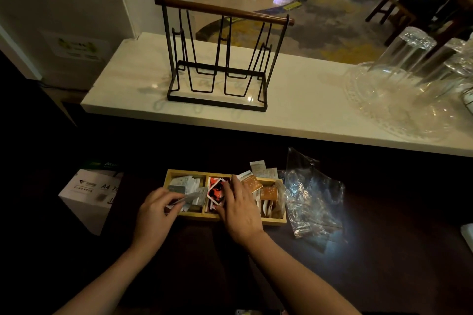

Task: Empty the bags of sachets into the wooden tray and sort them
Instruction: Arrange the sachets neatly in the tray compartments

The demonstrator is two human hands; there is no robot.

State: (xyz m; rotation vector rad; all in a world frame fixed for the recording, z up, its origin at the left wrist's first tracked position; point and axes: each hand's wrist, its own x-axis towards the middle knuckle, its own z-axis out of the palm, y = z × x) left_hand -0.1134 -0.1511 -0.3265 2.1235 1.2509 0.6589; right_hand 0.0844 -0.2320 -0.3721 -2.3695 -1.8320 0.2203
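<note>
As sorting gets under way, a three-compartment wooden tray sits on the dark table directly before the person, its cells already loaded: pale sachets in the left cell, red-and-black sachets in the middle, orange-brown sachets in the right, with one orange packet propped across the divider. The left hand has its grip pinched shut on a silvery sachet at the left cell; the right hand lies flat over the middle cell, fingers spread and slack — whether it has hold of anything cannot be told. Crumpled clear plastic bags lie just right of the tray, apparently emptied. Behind, a wire rack and upturned glasses stand on a pale counter. The step looks best done one packet at a time — lifting clear of the divider, matching colour before release, and steadying each stack so it doesn't spill over.
</note>
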